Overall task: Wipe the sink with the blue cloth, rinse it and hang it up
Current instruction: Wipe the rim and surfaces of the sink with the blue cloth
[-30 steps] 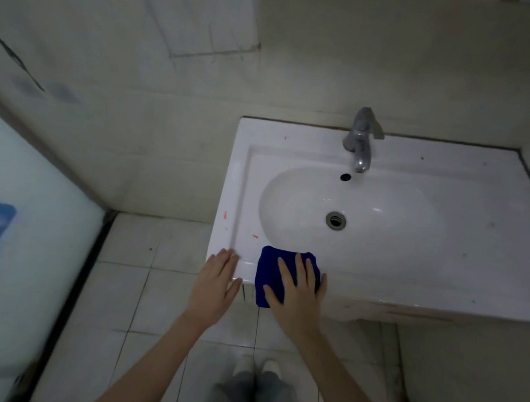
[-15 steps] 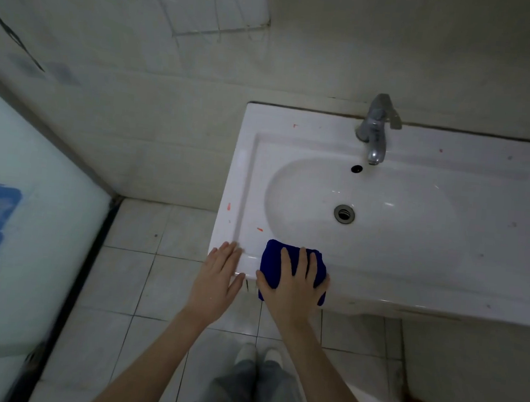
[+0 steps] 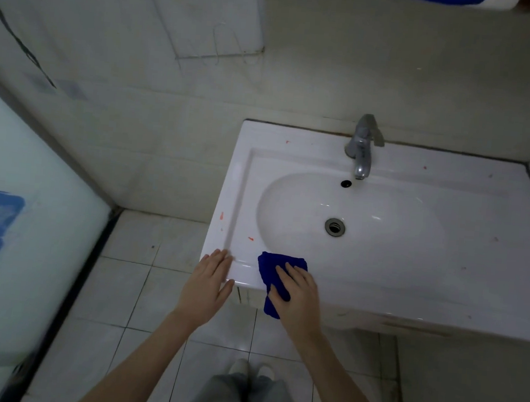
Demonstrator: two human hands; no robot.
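Two hands: both are at the front edge of the sink (image 3: 442,280), so the wiping seems to begin from the near rim.
Blue cloth (image 3: 275,267): it lies folded on the front rim, near the left end of the basin, and its lower part hangs down over the edge.
Right hand (image 3: 300,295): it lies flat on the cloth and presses it to the rim, probably to push it along as a pad.
Right fingers (image 3: 286,271): they are nearly straight and close together; they press the cloth and do not curl round it.
Left hand (image 3: 210,281): it rests on the front left corner of the sink, likely for support while the person leans forward.
Left fingers (image 3: 220,258): they are straight and relaxed, touch only the white rim, and hold nothing.
Orange marks (image 3: 250,238): small spots are on the rim just beyond the cloth, perhaps the first thing to wipe.
Faucet (image 3: 362,151): it stands at the back rim, well apart from the cloth; no water can be seen running.
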